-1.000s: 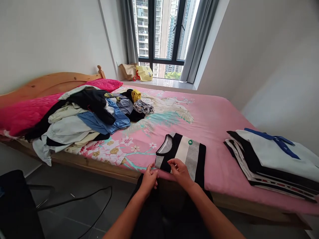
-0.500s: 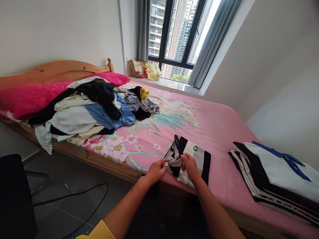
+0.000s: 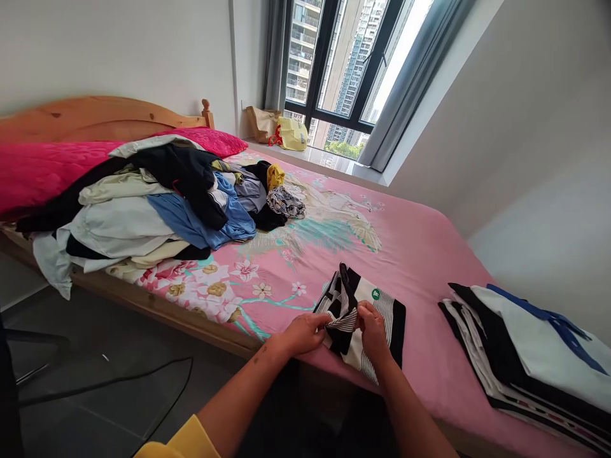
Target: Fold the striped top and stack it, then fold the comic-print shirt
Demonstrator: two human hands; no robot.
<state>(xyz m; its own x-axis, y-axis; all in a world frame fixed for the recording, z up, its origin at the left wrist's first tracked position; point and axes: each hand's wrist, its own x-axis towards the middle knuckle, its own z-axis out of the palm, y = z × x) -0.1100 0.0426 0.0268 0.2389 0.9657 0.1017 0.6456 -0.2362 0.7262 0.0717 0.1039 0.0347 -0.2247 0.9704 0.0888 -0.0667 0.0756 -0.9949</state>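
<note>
A black and white striped shirt (image 3: 377, 312) with a small green badge lies at the near edge of the pink bed (image 3: 410, 254). My left hand (image 3: 303, 333) pinches its lifted left part, fingers closed on the cloth. My right hand (image 3: 372, 331) grips the same raised fold from the right. The lifted part stands up between both hands, bunched.
A heap of unfolded clothes (image 3: 143, 203) covers the bed's left side by pink pillows (image 3: 38, 172). A stack of folded garments (image 3: 525, 350) sits at the right. Bags (image 3: 281, 130) rest on the windowsill. A black cable (image 3: 119, 388) runs over the dark floor.
Both hands took hold of the flat shirt's near edge and lifted its left part up and over toward the right. The view shifted left and forward.
</note>
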